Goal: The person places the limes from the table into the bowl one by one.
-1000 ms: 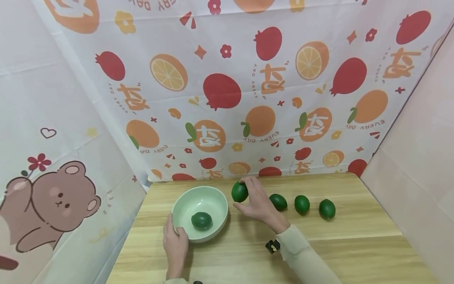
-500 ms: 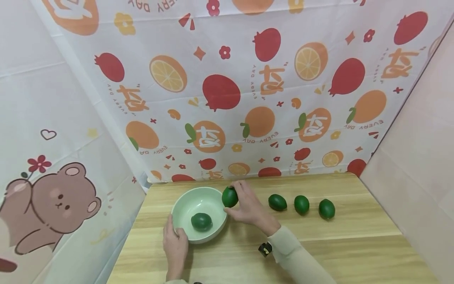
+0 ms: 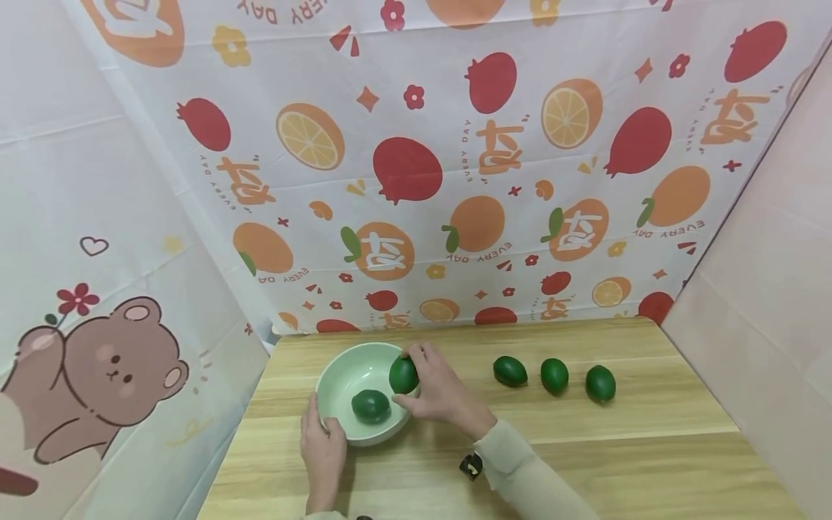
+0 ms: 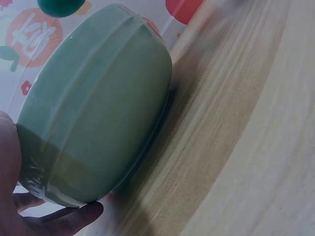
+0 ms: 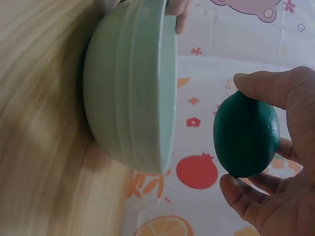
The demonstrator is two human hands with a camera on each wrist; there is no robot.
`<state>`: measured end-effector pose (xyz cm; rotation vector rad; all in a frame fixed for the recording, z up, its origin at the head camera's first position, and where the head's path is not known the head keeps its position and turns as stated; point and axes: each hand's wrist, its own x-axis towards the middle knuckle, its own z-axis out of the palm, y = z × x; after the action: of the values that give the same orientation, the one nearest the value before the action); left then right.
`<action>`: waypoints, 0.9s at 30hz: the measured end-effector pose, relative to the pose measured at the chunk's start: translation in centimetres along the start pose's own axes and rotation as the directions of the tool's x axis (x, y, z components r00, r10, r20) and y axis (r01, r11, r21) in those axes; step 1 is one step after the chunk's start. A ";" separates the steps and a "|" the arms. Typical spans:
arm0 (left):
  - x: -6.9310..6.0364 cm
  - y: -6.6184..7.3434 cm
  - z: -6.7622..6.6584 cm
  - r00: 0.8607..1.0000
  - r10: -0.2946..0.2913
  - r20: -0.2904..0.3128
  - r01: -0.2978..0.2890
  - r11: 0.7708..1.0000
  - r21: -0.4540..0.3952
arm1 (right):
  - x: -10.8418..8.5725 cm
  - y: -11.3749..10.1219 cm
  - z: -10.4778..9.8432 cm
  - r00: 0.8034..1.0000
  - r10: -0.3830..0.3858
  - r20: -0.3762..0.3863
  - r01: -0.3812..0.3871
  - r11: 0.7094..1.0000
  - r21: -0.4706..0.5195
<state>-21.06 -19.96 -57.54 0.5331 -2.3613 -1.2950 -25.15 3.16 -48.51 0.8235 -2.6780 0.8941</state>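
1. Hanging behind everything I can see is a fruit-printed cloth (image 3: 416, 173).
2. The wooden surface (image 3: 682, 448) runs up to the cloth's foot.
3. On it, left of centre, the pale green bowl (image 3: 336, 383) sits upright between the 2 hands.
4. The left hand (image 3: 323, 444) grips the bowl's left side by the rim.
5. The right hand (image 3: 437, 386) pinches the held fruit (image 3: 403, 375), thumb at 1 end, fingertips at the other, so its long axis runs between them. It is up by the bowl's right rim, touching nothing else; the opening lies below and leftward.
6. Inside lies 1 green fruit (image 3: 371, 406), long axis roughly side to side.
7. Well right, 3 loose fruits (image 3: 555, 376) form a row.
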 end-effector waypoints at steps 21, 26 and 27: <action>-1.6 -0.1 -0.2 1.000 0.003 -0.022 -0.003 1.000 0.006 | -1.1 -2.0 3.0 0.998 0.008 0.060 -0.005 0.999 -0.048; -2.1 -0.1 -0.3 0.999 -0.001 -0.042 0.001 1.000 0.002 | -1.6 -2.2 3.5 0.994 0.032 0.108 -0.023 0.997 -0.077; -2.3 -0.1 -0.4 0.999 -0.004 -0.043 0.004 1.000 0.002 | -1.7 -2.2 3.6 0.993 0.033 0.115 -0.024 0.997 -0.077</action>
<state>-18.93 -19.13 -57.77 0.5608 -2.3277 -1.2702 -22.53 0.26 -50.88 0.8468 -2.8110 0.7689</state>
